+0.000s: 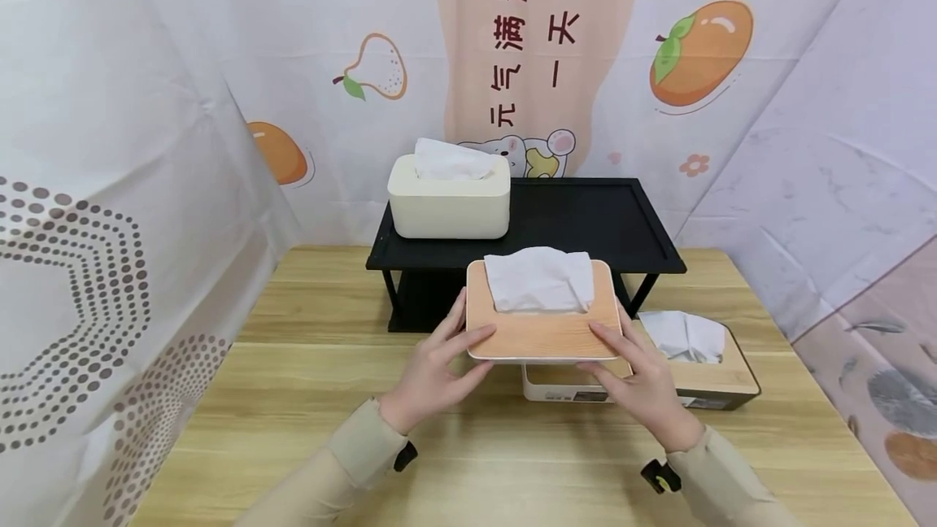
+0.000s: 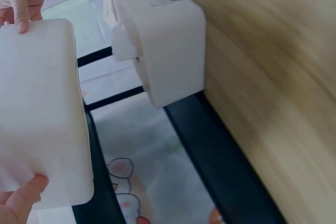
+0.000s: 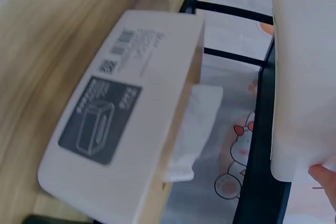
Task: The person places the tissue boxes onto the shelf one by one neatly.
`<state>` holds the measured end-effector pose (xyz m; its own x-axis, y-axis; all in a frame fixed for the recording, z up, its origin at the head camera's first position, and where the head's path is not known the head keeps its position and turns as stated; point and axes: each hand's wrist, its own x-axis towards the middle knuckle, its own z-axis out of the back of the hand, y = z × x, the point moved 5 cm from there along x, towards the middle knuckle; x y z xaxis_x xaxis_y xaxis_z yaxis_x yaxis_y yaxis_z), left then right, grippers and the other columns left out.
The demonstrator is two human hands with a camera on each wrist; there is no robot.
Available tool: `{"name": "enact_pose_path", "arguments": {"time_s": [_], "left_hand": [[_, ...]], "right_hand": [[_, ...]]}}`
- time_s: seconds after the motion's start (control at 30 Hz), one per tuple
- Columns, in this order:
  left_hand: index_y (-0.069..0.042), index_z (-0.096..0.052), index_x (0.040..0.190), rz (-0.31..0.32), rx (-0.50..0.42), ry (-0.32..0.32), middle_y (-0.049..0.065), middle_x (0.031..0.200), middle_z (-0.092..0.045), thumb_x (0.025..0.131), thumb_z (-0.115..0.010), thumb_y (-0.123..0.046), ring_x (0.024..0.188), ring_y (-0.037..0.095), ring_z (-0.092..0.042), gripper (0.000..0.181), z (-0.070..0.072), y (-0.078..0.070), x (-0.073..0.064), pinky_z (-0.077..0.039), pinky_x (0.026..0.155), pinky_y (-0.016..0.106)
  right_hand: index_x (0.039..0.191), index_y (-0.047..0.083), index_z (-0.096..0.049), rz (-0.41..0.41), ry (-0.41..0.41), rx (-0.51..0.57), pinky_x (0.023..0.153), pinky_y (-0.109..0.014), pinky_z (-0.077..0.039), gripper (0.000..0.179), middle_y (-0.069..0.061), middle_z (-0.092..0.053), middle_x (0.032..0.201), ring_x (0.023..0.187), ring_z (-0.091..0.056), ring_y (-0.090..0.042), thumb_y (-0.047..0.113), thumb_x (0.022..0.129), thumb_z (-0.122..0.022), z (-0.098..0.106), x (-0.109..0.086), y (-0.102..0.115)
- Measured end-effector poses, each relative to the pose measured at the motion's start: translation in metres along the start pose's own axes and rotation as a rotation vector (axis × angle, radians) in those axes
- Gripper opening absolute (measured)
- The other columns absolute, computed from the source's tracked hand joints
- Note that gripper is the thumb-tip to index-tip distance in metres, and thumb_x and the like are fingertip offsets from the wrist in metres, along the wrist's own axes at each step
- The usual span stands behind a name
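Note:
A tissue box [image 1: 542, 341] with a wood-grain lid and pale sides is held up between both hands, its lid tilted toward me and a white tissue [image 1: 540, 279] standing out of the slot. My left hand [image 1: 442, 360] grips its left end, fingers on the lid edge and thumb below. The right hand [image 1: 638, 372] grips the opposite end in the same way. Both wrist views show the pale base of the held tissue box [image 2: 44, 103]. Behind and partly hidden by it, a white tissue box [image 3: 126, 124] with a printed label stands on the table.
At the back stands a black two-tier rack [image 1: 586, 214]. A cream tissue box [image 1: 450, 214] sits on its top left. Right of the white box is a dark-sided tissue box [image 1: 732, 381] with a wooden lid. The wooden table [image 1: 307, 332] is backed by printed curtains [image 1: 315, 6].

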<state>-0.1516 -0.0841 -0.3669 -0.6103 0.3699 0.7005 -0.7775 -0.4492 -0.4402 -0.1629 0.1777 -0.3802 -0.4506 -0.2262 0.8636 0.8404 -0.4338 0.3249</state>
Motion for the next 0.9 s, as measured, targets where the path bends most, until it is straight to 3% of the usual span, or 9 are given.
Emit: {"name": "enact_pose_path", "arguments": {"time_s": [0.2, 0.37, 0.6, 0.9], "left_hand": [[-0.009, -0.063, 0.120, -0.075, 0.010, -0.002, 0.030, 0.150, -0.025, 0.073, -0.077, 0.000, 0.132, 0.037, -0.042, 0.050, -0.003, -0.005, 0.015, -0.048, 0.094, 0.030], [-0.012, -0.061, 0.120, -0.100, 0.038, 0.026, 0.031, 0.150, -0.023, 0.074, -0.077, -0.002, 0.125, 0.038, -0.050, 0.050, -0.007, -0.006, 0.023, -0.050, 0.091, 0.029], [-0.010, -0.061, 0.118, -0.165, 0.038, 0.018, 0.035, 0.148, -0.024, 0.073, -0.077, 0.001, 0.118, 0.037, -0.056, 0.049, -0.008, -0.011, 0.036, -0.051, 0.090, 0.028], [-0.008, -0.065, 0.116, -0.105, 0.037, 0.072, 0.032, 0.150, -0.022, 0.078, -0.075, -0.003, 0.116, 0.031, -0.059, 0.040, -0.016, -0.010, 0.059, -0.051, 0.089, 0.023]], "right_hand": [[0.107, -0.008, -0.067, 0.004, -0.026, -0.016, 0.100, -0.015, -0.039, 0.055, -0.038, -0.044, 0.132, 0.133, -0.043, -0.019, 0.042, 0.084, -0.067, 0.011, 0.005, -0.003], [0.107, -0.007, -0.067, -0.019, -0.024, -0.041, 0.101, -0.015, -0.039, 0.055, -0.035, -0.044, 0.135, 0.133, -0.042, -0.018, 0.044, 0.086, -0.064, 0.019, 0.010, -0.003], [0.109, -0.008, -0.066, -0.021, -0.034, -0.044, 0.100, -0.015, -0.039, 0.056, -0.034, -0.043, 0.136, 0.132, -0.043, -0.015, 0.043, 0.086, -0.065, 0.026, 0.015, -0.005], [0.109, -0.007, -0.066, -0.030, -0.086, -0.073, 0.099, -0.012, -0.039, 0.058, -0.032, -0.046, 0.136, 0.130, -0.046, -0.013, 0.046, 0.084, -0.066, 0.035, 0.016, -0.023]]}}
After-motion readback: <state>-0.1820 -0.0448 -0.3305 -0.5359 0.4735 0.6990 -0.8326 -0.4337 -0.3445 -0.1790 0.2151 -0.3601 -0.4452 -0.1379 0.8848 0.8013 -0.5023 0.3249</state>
